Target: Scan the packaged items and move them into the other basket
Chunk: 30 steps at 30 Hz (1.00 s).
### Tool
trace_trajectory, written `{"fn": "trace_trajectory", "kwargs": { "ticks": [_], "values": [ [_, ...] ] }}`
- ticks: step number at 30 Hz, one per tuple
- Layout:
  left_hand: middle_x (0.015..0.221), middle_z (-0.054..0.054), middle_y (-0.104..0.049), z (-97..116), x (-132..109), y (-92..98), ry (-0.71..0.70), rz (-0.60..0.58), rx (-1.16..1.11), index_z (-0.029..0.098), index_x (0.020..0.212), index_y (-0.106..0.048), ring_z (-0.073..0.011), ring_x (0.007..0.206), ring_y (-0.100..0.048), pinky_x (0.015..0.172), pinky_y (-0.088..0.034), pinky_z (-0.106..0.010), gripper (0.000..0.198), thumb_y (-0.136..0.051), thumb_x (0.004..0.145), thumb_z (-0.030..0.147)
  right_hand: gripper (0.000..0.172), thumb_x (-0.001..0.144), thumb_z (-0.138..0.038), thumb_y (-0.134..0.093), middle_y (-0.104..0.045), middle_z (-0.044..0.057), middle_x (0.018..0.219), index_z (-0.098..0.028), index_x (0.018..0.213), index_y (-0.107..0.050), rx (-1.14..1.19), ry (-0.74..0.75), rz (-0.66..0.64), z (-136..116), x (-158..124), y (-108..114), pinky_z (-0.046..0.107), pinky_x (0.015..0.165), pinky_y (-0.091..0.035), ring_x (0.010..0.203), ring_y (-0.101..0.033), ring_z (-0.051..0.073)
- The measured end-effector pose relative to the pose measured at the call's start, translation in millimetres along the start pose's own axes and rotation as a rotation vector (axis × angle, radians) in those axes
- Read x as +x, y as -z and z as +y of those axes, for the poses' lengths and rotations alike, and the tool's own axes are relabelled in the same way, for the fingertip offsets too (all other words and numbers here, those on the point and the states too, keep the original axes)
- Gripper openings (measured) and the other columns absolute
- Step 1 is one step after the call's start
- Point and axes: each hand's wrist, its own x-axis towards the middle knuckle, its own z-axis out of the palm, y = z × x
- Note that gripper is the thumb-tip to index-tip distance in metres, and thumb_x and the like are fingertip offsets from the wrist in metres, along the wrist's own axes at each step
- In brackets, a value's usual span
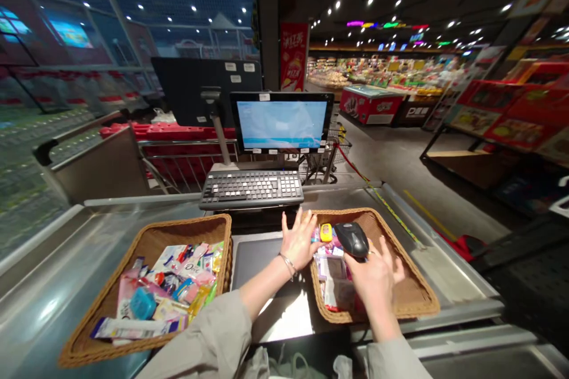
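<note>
My left hand (pixel 299 241) is over the left rim of the right wicker basket (pixel 413 290), fingers spread, its thumb beside small colourful packets. A yellow piece (pixel 326 232) lies just right of it. In my right hand (pixel 376 278) is a black handheld barcode scanner (pixel 352 239), its rounded head pointing up and left over the basket; my palm hides the handle. Under the scanner, packaged goods (pixel 333 278) fill the basket's left side. The left wicker basket (pixel 146 231) holds a pile of small sweets and packets (pixel 173 290), including a blue one (pixel 143 304).
Behind the baskets stand a keyboard (pixel 253 186) and a lit monitor (pixel 282 124). Between the baskets lies a dark flat plate (pixel 255 260) set in the metal counter (pixel 40 284). A yellow-green strap (pixel 391 210) runs along the right side. Store shelves and a freezer stand beyond.
</note>
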Motion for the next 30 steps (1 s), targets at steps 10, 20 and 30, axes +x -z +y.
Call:
{"fn": "trace_trajectory", "kwargs": {
  "ticks": [10,20,30],
  "values": [
    [0.152,-0.011,-0.036,-39,-45,34.2,0.181,0.057,0.024,0.024,0.147,-0.029,-0.0303,0.146,-0.017,0.112,-0.006,-0.069,0.068,-0.046,0.089,0.057,0.051,0.076,-0.064,-0.043,-0.071,0.011,0.102,-0.022,0.083,-0.071,0.152,0.14,0.032,-58,-10,2,0.05,0.104,-0.018,0.125,-0.045,0.029],
    [0.153,-0.01,-0.035,-113,-109,62.7,0.412,0.056,0.091,0.025,0.146,-0.031,-0.0302,0.145,-0.019,0.112,-0.007,-0.069,0.065,-0.048,0.09,0.053,0.041,0.069,-0.058,-0.048,-0.071,0.01,0.097,-0.023,0.075,-0.068,0.271,0.211,-0.07,-116,-30,-16,0.051,0.104,-0.017,0.12,-0.048,0.03],
    [0.153,-0.009,-0.035,-195,-182,76.8,0.604,-0.055,0.139,0.027,0.141,-0.041,-0.0326,0.145,-0.019,0.11,-0.007,-0.07,0.055,-0.048,0.091,0.047,0.044,0.07,-0.058,-0.046,-0.072,0.008,0.098,-0.024,0.083,-0.071,0.293,0.271,-0.15,-148,-48,-31,0.048,0.106,-0.017,0.121,-0.047,0.029]
  ]
}}
